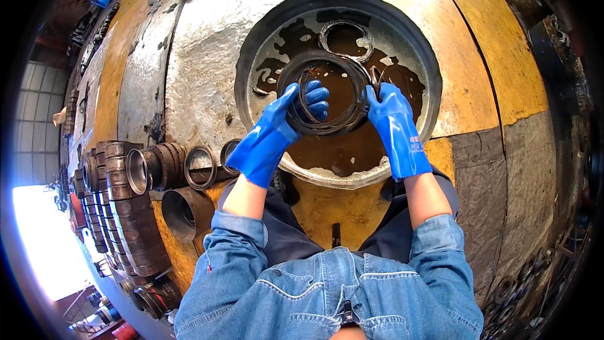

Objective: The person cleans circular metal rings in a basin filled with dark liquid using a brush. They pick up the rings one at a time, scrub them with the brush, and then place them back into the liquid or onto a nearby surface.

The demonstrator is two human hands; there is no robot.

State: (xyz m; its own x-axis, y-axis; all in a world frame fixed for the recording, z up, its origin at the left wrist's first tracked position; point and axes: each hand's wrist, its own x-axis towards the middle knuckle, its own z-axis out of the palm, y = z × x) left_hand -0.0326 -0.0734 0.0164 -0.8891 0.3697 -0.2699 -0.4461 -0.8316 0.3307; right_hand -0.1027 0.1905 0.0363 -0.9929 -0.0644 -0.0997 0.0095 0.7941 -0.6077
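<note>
Both my hands wear long blue rubber gloves. My left hand is wrapped round the left side of a bundle of thin dark metal rings, its fingers curled through the middle. My right hand is closed at the bundle's right side, where a few rings stand apart above its thumb; I cannot tell exactly which ones it grips. The bundle is held over a wide round basin containing brown, foamy liquid. Another stack of thin rings lies in the liquid at the basin's far side.
Stacked brown metal rings stand in rows at the left, with loose wide rings and a short cylinder beside my left knee. Worn yellow and grey plates cover the floor. More dark rings lie at the lower right.
</note>
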